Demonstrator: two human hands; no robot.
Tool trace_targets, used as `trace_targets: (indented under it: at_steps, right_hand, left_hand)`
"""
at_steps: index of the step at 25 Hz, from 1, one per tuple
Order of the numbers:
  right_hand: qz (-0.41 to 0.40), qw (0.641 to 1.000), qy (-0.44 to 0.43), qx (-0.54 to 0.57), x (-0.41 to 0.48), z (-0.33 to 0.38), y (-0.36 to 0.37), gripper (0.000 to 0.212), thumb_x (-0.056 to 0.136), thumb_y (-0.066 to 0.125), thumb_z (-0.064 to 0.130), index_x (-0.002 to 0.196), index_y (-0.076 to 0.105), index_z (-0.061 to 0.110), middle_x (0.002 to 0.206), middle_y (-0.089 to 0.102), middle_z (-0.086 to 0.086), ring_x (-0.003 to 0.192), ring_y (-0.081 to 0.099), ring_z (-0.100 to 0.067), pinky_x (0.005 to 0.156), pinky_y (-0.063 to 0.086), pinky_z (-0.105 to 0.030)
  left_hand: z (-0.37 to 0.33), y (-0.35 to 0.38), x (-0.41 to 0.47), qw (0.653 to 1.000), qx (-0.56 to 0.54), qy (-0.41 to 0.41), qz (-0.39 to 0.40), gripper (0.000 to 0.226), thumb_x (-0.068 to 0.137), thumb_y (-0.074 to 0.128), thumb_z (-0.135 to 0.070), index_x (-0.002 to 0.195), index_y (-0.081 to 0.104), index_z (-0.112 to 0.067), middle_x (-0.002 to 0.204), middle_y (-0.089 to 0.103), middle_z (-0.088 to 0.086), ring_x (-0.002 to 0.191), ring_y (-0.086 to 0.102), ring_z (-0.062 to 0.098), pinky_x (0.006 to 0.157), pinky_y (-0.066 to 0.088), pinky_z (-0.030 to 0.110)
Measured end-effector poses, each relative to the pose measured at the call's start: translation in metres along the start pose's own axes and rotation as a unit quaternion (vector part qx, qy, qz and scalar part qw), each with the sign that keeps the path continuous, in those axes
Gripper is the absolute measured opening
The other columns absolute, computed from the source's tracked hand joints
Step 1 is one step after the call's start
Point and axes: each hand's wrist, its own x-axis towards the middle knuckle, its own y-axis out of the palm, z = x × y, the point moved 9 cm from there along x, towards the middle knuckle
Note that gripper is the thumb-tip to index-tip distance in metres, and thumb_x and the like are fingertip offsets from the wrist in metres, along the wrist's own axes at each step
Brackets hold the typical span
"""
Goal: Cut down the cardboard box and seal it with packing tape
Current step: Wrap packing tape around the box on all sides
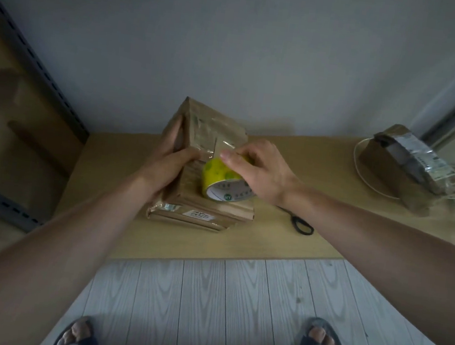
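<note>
A small brown cardboard box (211, 130), partly wrapped in clear tape, stands on a flatter cardboard parcel (201, 213) on the wooden table (283, 245). My left hand (172, 159) grips the box's left side, fingers along the side and thumb across its front. My right hand (258, 167) holds a yellow roll of packing tape (220, 183) against the box's front, thumb on top of the roll. A strip of clear tape (225, 145) runs from the roll up onto the box.
Black scissors (299, 222) lie on the table right of the parcel. Another taped cardboard parcel (410, 169) with a white cord sits at the far right. Metal shelving (32, 68) stands at the left. A grey wall is behind; plank floor and my sandalled feet lie below.
</note>
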Motion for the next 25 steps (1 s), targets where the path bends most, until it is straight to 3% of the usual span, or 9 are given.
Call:
trace_targets:
  at_steps: [4, 6, 9, 11, 13, 15, 19, 22, 25]
  right_hand:
    - [0.054, 0.998, -0.011, 0.008, 0.012, 0.017, 0.039, 0.053, 0.098, 0.053, 0.049, 0.053, 0.042, 0.022, 0.047, 0.038, 0.011, 0.041, 0.035, -0.005, 0.048, 0.028, -0.023]
    - [0.079, 0.996, -0.034, -0.029, 0.018, 0.025, 0.062, 0.05, 0.098, 0.055, 0.046, 0.055, 0.045, 0.022, 0.048, 0.04, 0.01, 0.041, 0.036, -0.005, 0.046, 0.026, -0.019]
    - [0.087, 0.996, -0.016, -0.031, 0.023, 0.018, 0.073, 0.05, 0.096, 0.056, 0.05, 0.056, 0.049, 0.02, 0.047, 0.044, 0.009, 0.04, 0.039, -0.004, 0.046, 0.029, -0.021]
    - [0.096, 0.995, 0.001, -0.032, 0.026, 0.012, 0.066, 0.052, 0.094, 0.057, 0.054, 0.058, 0.052, 0.017, 0.047, 0.048, 0.007, 0.04, 0.044, -0.007, 0.047, 0.034, -0.026]
    - [0.105, 0.992, 0.0, -0.071, 0.027, 0.013, 0.052, 0.051, 0.093, 0.058, 0.054, 0.057, 0.051, 0.019, 0.047, 0.045, 0.008, 0.039, 0.04, -0.005, 0.045, 0.031, -0.022]
    - [0.113, 0.987, -0.003, -0.115, 0.023, 0.01, 0.032, 0.051, 0.096, 0.056, 0.049, 0.056, 0.05, 0.019, 0.047, 0.04, 0.007, 0.037, 0.033, -0.005, 0.041, 0.027, -0.017]
    - [0.111, 0.973, -0.007, -0.203, 0.005, -0.015, -0.017, 0.059, 0.098, 0.053, 0.047, 0.056, 0.048, 0.007, 0.05, 0.036, 0.0, 0.044, 0.029, -0.016, 0.043, 0.025, -0.021]
    - [0.103, 0.965, 0.011, -0.24, -0.009, -0.044, -0.042, 0.07, 0.091, 0.049, 0.066, 0.061, 0.06, 0.003, 0.051, 0.05, -0.001, 0.043, 0.039, -0.023, 0.045, 0.032, -0.025]
    - [0.087, 0.953, 0.007, -0.289, -0.019, -0.062, -0.044, 0.071, 0.085, 0.044, 0.074, 0.053, 0.05, 0.011, 0.047, 0.04, 0.001, 0.042, 0.034, -0.017, 0.048, 0.038, -0.032]
  left_hand:
    - [0.025, -0.03, -0.004, 0.998, -0.045, -0.046, -0.026, 0.063, 0.096, 0.061, -0.009, 0.15, 0.042, -0.035, 0.132, 0.067, 0.0, 0.11, 0.07, 0.018, 0.083, 0.058, 0.034]
    - [0.048, -0.042, -0.009, 0.99, -0.036, -0.101, -0.092, 0.053, 0.099, 0.06, -0.024, 0.149, 0.043, -0.019, 0.138, 0.06, 0.017, 0.098, 0.071, 0.022, 0.077, 0.057, 0.03]
    - [0.09, -0.043, -0.007, 0.976, -0.041, -0.181, -0.112, 0.103, 0.064, 0.076, -0.075, 0.145, 0.048, -0.019, 0.142, 0.055, 0.021, 0.118, 0.063, 0.036, 0.099, 0.052, 0.048]
    - [0.077, -0.039, -0.006, 0.982, 0.003, -0.148, -0.113, 0.074, 0.084, 0.064, -0.068, 0.143, 0.052, -0.025, 0.136, 0.062, 0.013, 0.12, 0.062, 0.032, 0.104, 0.049, 0.051]
    - [0.065, -0.041, -0.005, 0.982, 0.066, -0.116, -0.132, 0.054, 0.099, 0.05, -0.057, 0.145, 0.05, -0.029, 0.135, 0.063, 0.005, 0.118, 0.061, 0.024, 0.104, 0.048, 0.041]
    - [0.062, -0.044, -0.005, 0.979, 0.102, -0.102, -0.142, 0.057, 0.097, 0.045, -0.064, 0.146, 0.048, -0.036, 0.132, 0.064, -0.002, 0.115, 0.062, 0.02, 0.103, 0.048, 0.037]
    - [0.064, -0.044, -0.006, 0.979, 0.101, -0.11, -0.136, 0.058, 0.099, 0.042, -0.063, 0.151, 0.041, -0.037, 0.132, 0.062, -0.006, 0.108, 0.063, 0.017, 0.098, 0.051, 0.035]
    - [0.054, -0.042, -0.01, 0.975, 0.131, -0.093, -0.157, 0.051, 0.103, 0.041, -0.055, 0.149, 0.046, -0.033, 0.137, 0.061, -0.001, 0.122, 0.06, 0.023, 0.098, 0.044, 0.028]
    - [0.056, -0.036, -0.01, 0.976, 0.116, -0.096, -0.157, 0.051, 0.105, 0.042, -0.049, 0.151, 0.044, -0.028, 0.146, 0.054, 0.0, 0.134, 0.05, 0.024, 0.094, 0.034, 0.023]
